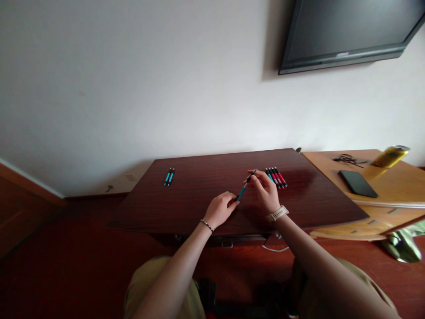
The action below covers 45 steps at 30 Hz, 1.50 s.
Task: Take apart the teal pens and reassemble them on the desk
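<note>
Over the dark wooden table, a teal and black pen (pixel 242 192) slants between my two hands. My left hand (pixel 221 208) is closed on its lower, teal end. The fingers of my right hand (pixel 266 191) pinch its black upper end. A thin pale stretch shows between the teal and black sections; whether the two are parted, I cannot tell. Just beyond my right hand lies a row of several pens (pixel 276 177), teal at the left and pink-red at the right, partly hidden by that hand. Two light blue pens (pixel 169 177) lie side by side at the table's left.
The dark table (pixel 199 177) stands against a white wall. To its right, a lighter wooden desk (pixel 408 181) bears a black phone-like slab (pixel 357 183), a dark cable (pixel 348 159) and a yellow can (pixel 390 156). A television (pixel 352 31) hangs above.
</note>
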### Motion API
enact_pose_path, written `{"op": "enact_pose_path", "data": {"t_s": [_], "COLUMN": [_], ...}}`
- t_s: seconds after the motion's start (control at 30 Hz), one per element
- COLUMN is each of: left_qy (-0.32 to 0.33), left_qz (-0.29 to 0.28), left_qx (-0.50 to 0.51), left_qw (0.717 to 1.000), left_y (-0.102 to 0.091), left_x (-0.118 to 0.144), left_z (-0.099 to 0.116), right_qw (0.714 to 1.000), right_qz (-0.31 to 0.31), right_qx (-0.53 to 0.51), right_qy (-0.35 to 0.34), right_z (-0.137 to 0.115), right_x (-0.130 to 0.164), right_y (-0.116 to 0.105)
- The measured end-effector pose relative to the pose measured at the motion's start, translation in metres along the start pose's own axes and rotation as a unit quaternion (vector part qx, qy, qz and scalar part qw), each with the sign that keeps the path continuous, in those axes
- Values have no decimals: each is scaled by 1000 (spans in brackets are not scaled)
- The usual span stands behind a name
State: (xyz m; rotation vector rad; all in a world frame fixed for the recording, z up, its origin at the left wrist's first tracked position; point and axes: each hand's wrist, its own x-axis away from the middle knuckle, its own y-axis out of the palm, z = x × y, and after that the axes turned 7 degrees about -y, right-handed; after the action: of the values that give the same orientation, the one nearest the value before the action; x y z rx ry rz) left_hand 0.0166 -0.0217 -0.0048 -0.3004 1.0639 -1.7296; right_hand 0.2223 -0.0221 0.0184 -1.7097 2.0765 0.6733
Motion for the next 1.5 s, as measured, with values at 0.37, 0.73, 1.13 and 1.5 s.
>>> {"op": "enact_pose_path", "data": {"t_s": [0.37,0.73,1.13,1.5], "left_qy": [-3,-2,-4,-40], "left_qz": [-7,-13,-11,24], "left_qx": [-4,-7,-11,-32], "left_qw": [1000,1000,1000,998], "left_y": [-1,-1,0,-2], "left_x": [0,0,1,0], "left_z": [0,1,0,4], "right_qw": [998,997,988,993], "right_qz": [60,63,142,-24], "right_qx": [23,16,-52,-6], "right_qy": [-4,-27,8,116], "right_z": [-3,-4,7,11], "right_x": [0,0,-6,6], "right_y": [-1,3,-5,0]}}
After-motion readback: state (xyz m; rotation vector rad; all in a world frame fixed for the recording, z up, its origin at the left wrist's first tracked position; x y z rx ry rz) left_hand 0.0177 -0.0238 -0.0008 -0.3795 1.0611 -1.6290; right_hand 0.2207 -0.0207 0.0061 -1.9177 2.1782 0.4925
